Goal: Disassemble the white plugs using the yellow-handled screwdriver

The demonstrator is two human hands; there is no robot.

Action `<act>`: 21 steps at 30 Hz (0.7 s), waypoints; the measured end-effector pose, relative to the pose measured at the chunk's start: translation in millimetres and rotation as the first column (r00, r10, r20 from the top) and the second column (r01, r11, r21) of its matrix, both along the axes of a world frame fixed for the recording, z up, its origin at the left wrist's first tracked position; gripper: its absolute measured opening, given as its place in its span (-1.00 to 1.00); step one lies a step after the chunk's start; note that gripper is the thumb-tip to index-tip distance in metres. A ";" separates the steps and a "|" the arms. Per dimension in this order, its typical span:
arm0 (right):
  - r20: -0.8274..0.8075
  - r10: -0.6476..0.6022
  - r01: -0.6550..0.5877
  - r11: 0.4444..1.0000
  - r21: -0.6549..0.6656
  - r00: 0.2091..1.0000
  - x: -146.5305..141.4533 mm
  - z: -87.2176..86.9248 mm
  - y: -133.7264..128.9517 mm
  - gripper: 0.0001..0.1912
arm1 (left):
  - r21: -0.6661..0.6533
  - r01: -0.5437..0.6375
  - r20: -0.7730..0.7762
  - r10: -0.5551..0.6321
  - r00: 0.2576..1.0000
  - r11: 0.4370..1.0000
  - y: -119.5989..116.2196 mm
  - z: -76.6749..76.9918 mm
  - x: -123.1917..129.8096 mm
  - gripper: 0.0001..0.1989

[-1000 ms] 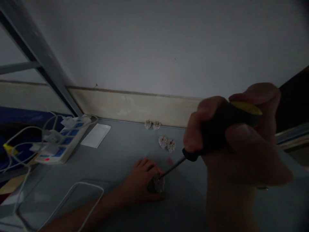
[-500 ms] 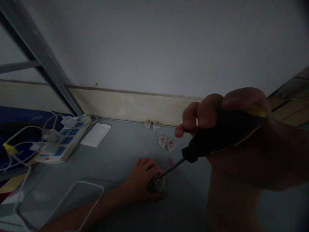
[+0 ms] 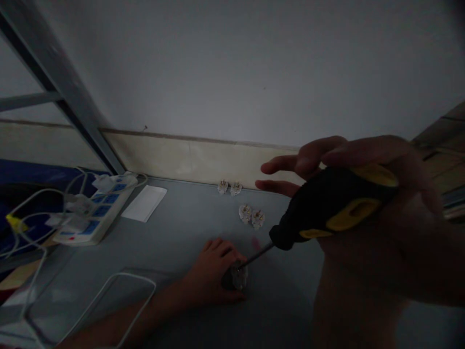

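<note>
My right hand point(image 3: 385, 203) grips a screwdriver point(image 3: 337, 208) with a black and yellow handle, two of its fingers stretched out off the handle. The shaft slants down to the left, and its tip meets a small clear plug part point(image 3: 240, 276). Wrapped around that part and its dark base, my left hand point(image 3: 214, 271) rests on the grey table point(image 3: 181, 218). Beyond it lie two clear plug pieces with metal pins point(image 3: 252, 215), side by side. Another similar pair point(image 3: 229, 187) sits against the wall's foot.
A white power strip point(image 3: 98, 213) with blue sockets and several plugged-in adapters stands at the left. Beside it is a white paper packet point(image 3: 144, 202). A white cable point(image 3: 134, 275) loops over the table and my left forearm. The wall point(image 3: 232, 72) closes off the back.
My right hand has turned the screwdriver handle, so more yellow faces me, and its outer fingers have opened away from the handle. My left hand and the plug part have stayed put.
</note>
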State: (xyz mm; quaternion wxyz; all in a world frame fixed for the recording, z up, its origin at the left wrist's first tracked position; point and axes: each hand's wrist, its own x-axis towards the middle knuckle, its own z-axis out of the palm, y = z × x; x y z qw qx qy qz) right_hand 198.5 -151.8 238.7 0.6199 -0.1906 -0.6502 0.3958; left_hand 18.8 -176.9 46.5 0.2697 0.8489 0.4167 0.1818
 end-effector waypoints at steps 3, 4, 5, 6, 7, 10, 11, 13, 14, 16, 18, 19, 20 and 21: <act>-0.023 0.009 -0.008 0.999 0.033 1.000 0.6 -1.0 0.3 -0.86 | 0.005 -0.003 -0.001 0.003 1.000 1.000 0.0 -0.2 0.2 -0.35; -0.024 0.007 -0.006 0.999 0.040 1.000 0.8 -1.1 0.1 -0.86 | 0.004 -0.003 -0.005 0.003 1.000 1.000 0.1 -0.2 0.3 -0.35; -0.026 0.001 0.000 0.999 0.043 1.000 0.8 -1.1 -0.2 -0.87 | 0.000 -0.001 -0.010 0.001 1.000 1.000 0.2 -0.2 0.4 -0.34; -0.028 -0.010 0.011 0.999 0.035 1.000 0.5 -1.1 -0.7 -0.88 | -0.002 -0.001 -0.013 0.001 1.000 1.000 0.2 -0.2 0.5 -0.34; -0.031 -0.021 0.022 0.999 0.026 0.999 -0.1 -1.1 -1.1 -0.89 | -0.005 -0.002 -0.014 0.002 1.000 1.000 0.1 -0.3 0.7 -0.33; -0.100 -0.071 0.076 0.996 0.045 0.992 -4.1 -1.5 -1.8 -0.84 | -0.011 -0.009 -0.013 0.009 1.000 1.000 -0.6 -0.5 1.2 -0.32; -0.113 -0.082 0.089 0.995 0.050 0.990 -5.9 -1.7 -1.9 -0.81 | -0.010 -0.013 -0.010 0.013 1.000 1.000 -0.9 -0.4 1.3 -0.33; -0.131 -0.105 0.113 0.992 0.057 0.986 -9.7 -1.9 -2.6 -0.79 | -0.008 -0.014 -0.005 0.014 1.000 1.000 -1.4 0.2 1.5 -0.33; -0.143 -0.124 0.132 0.990 0.051 0.982 -11.5 -2.0 -3.4 -0.79 | -0.008 -0.013 -0.002 0.013 1.000 1.000 -1.5 0.6 1.6 -0.34; -0.189 -0.171 0.186 0.980 0.067 0.967 -15.4 -2.2 -6.0 -0.79 | -0.005 -0.010 0.000 0.010 1.000 1.000 -1.3 1.2 1.7 -0.35; -0.225 -0.228 0.250 0.965 0.075 0.947 -19.4 -2.5 -9.2 -0.77 | 0.001 -0.009 0.000 0.009 1.000 1.000 -0.6 1.0 2.0 -0.36; -0.220 -0.249 0.270 0.960 0.069 0.943 -21.5 -2.7 -10.6 -0.76 | 0.006 -0.011 0.000 0.011 1.000 1.000 -0.3 0.5 2.2 -0.36; -0.208 -0.263 0.282 0.957 0.070 0.942 -23.5 -2.9 -11.7 -0.76 | 0.011 -0.015 0.000 0.015 1.000 1.000 0.1 -0.1 2.3 -0.35; -0.198 -0.277 0.297 0.952 0.079 0.940 -25.4 -3.2 -12.4 -0.76 | 0.014 -0.020 -0.001 0.020 1.000 1.000 0.4 -0.8 2.5 -0.35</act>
